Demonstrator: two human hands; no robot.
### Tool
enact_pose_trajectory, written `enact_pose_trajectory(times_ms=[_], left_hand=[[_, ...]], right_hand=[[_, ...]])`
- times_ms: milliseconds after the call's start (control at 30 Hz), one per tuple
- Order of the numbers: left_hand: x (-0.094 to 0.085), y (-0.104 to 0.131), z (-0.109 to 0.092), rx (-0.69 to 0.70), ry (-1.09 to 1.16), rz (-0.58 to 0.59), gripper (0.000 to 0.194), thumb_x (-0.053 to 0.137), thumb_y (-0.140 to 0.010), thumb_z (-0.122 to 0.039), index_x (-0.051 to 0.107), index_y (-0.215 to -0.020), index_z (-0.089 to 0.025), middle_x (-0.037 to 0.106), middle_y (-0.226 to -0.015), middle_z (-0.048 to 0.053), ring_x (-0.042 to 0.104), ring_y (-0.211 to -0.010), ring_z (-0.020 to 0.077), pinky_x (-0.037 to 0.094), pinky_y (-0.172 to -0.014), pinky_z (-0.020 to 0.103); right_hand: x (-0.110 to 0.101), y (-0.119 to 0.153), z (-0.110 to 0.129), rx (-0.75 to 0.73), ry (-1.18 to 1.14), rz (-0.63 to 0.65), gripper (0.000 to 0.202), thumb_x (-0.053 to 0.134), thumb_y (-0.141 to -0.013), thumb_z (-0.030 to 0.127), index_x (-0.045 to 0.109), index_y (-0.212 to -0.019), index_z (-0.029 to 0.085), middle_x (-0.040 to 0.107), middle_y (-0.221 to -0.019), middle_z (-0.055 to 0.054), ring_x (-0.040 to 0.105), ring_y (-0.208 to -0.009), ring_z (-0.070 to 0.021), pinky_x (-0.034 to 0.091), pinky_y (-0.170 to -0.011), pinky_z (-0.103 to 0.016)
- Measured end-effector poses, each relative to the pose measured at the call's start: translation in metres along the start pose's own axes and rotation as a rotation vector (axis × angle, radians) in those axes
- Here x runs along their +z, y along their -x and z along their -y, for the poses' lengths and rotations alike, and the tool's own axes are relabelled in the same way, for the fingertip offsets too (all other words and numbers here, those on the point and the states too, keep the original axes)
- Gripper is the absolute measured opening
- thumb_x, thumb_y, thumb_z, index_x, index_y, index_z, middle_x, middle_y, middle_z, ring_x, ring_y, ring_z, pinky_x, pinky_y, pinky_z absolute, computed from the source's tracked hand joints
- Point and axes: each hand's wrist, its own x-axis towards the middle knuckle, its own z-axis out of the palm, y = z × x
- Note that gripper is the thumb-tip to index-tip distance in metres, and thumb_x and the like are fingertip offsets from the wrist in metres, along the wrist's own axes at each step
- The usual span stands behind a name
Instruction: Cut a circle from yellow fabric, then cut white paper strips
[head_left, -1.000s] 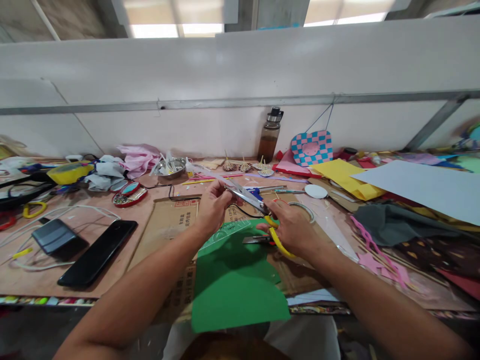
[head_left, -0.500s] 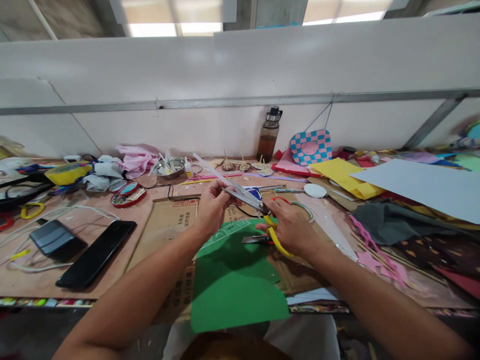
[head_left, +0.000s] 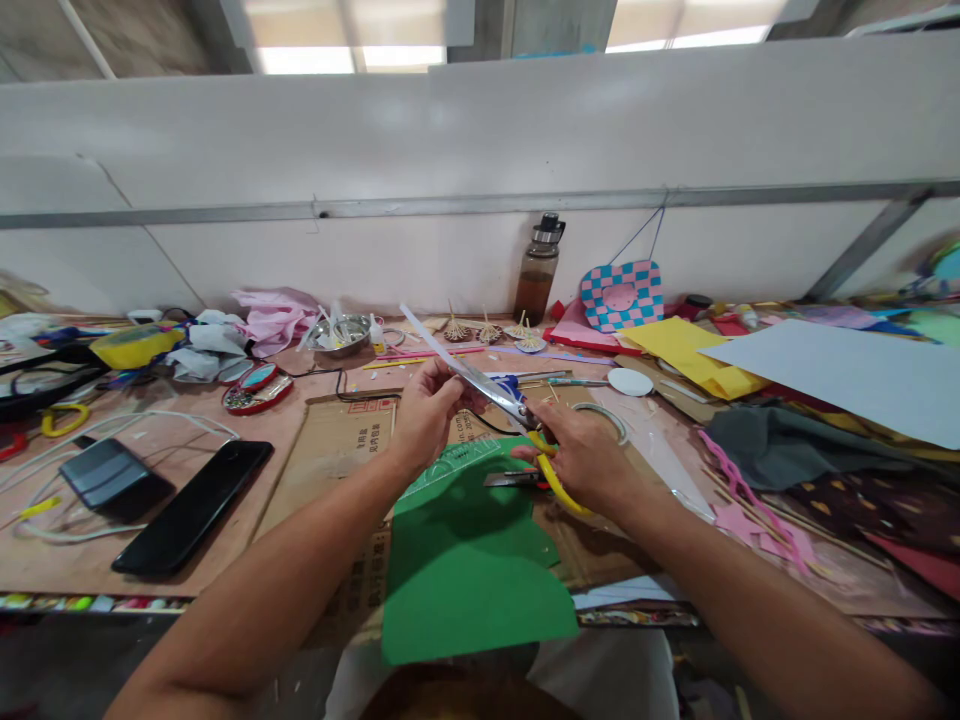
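Note:
My right hand [head_left: 581, 455] is closed around the yellow handles of a pair of scissors [head_left: 496, 397], whose blades point up and left. Between the fingers of my left hand [head_left: 433, 415] is pinched a narrow white strip [head_left: 424, 333], which sticks out toward the back wall. The blades lie along the strip, close to my left fingertips, and look closed. Below both hands lies a green sheet [head_left: 472, 570] with a rounded, notched right side. A clear ruler [head_left: 455, 462] and a utility knife [head_left: 514, 479] rest on its upper part.
Flattened cardboard [head_left: 322, 450] lies under the sheet. To the left are a black phone [head_left: 195, 508] and a charger block [head_left: 115, 480] with a white cable. A bottle [head_left: 537, 270] stands by the wall. White paper [head_left: 847, 370] and dark cloth [head_left: 765, 445] lie to the right.
The scissor blades have come together along the white strip. The strip's far end has shifted slightly to the right. Both hands stay in nearly the same place.

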Motion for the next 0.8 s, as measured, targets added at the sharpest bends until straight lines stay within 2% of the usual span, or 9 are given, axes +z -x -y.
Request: enact_pose_trajectory(times_ms=[233, 367, 467, 600, 700, 800], left_hand=[[0.001, 0.001, -0.002, -0.02, 0.003, -0.029, 0.024, 0.077, -0.07, -0.024, 0.054, -0.077, -0.018, 0.065, -0.065, -0.003, 0.062, -0.052, 0.0089, 0.053, -0.054, 0.022], [0.002, 0.002, -0.004, -0.024, 0.0, -0.013, 0.025, 0.077, -0.069, -0.026, 0.054, -0.075, -0.018, 0.063, -0.06, -0.003, 0.062, -0.052, 0.01, 0.052, -0.053, 0.022], [0.001, 0.0, -0.003, -0.027, -0.015, -0.038, 0.022, 0.075, -0.067, -0.023, 0.055, -0.072, -0.018, 0.062, -0.058, -0.002, 0.06, -0.051, 0.0096, 0.045, -0.048, 0.019], [-0.003, -0.005, -0.003, -0.036, -0.051, -0.087, 0.015, 0.071, -0.065, -0.019, 0.057, -0.071, -0.017, 0.068, -0.064, 0.002, 0.052, -0.045, 0.006, 0.032, -0.04, 0.017], [-0.008, -0.011, -0.005, -0.048, -0.044, -0.118, 0.016, 0.07, -0.064, -0.016, 0.056, -0.07, -0.017, 0.069, -0.064, 0.001, 0.052, -0.045, 0.0059, 0.035, -0.042, 0.016], [-0.013, -0.017, -0.008, -0.079, -0.014, -0.158, 0.019, 0.07, -0.065, -0.016, 0.052, -0.071, -0.018, 0.068, -0.063, 0.0, 0.055, -0.048, 0.0063, 0.04, -0.046, 0.016]], right_hand=[[-0.001, -0.001, 0.0, 0.014, -0.043, 0.028, 0.044, 0.061, -0.096, 0.045, 0.063, -0.125, 0.013, 0.077, -0.097, -0.014, 0.071, -0.08, -0.0275, 0.048, -0.069, -0.032], [0.0, 0.0, -0.002, 0.026, -0.101, 0.01, 0.046, 0.057, -0.098, 0.045, 0.065, -0.126, 0.01, 0.077, -0.092, -0.016, 0.07, -0.075, -0.0268, 0.048, -0.066, -0.033], [0.001, -0.002, -0.005, 0.08, -0.143, 0.0, 0.048, 0.054, -0.098, 0.048, 0.067, -0.124, 0.009, 0.076, -0.086, -0.015, 0.069, -0.071, -0.0261, 0.048, -0.064, -0.033], [0.001, -0.005, -0.013, 0.173, -0.119, -0.029, 0.047, 0.053, -0.098, 0.052, 0.069, -0.119, 0.013, 0.075, -0.083, -0.013, 0.068, -0.071, -0.0264, 0.046, -0.064, -0.033], [-0.001, -0.009, -0.023, 0.227, -0.084, -0.06, 0.045, 0.054, -0.097, 0.055, 0.07, -0.114, 0.016, 0.073, -0.076, -0.009, 0.065, -0.067, -0.0256, 0.044, -0.062, -0.032], [-0.006, -0.013, -0.029, 0.236, -0.096, -0.082, 0.049, 0.053, -0.096, 0.058, 0.07, -0.113, 0.015, 0.073, -0.078, -0.01, 0.065, -0.068, -0.0247, 0.044, -0.063, -0.032]])
